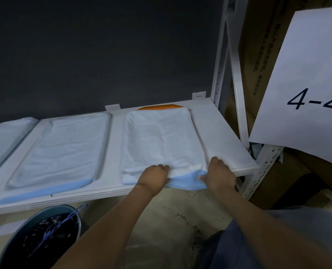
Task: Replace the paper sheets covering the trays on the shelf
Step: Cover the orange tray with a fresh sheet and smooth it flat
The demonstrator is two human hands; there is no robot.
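Gripping with curled fingers, the left hand (154,177) and right hand (219,174) hold the paper sheet (161,140) at its front edge, near the shelf's (103,193) front right corner. It looks thin, limp, light and easily torn, so it is best held near both corners.

One shelf (116,152) carries three paper sheets: a first sheet (4,136) at far 9 o'clock, cut by the frame edge, a second sheet (64,148) at 9 o'clock nearer the centre, and a third sheet (161,140) at the centre. Two hands show at 5 o'clock, a left hand (153,176) and a right hand (218,175). One round bin (13,237) sits at 7 o'clock. One printed page (306,84) marked 4-4 hangs at 2 o'clock. One orange piece (159,108) shows at the third sheet's 12 o'clock.
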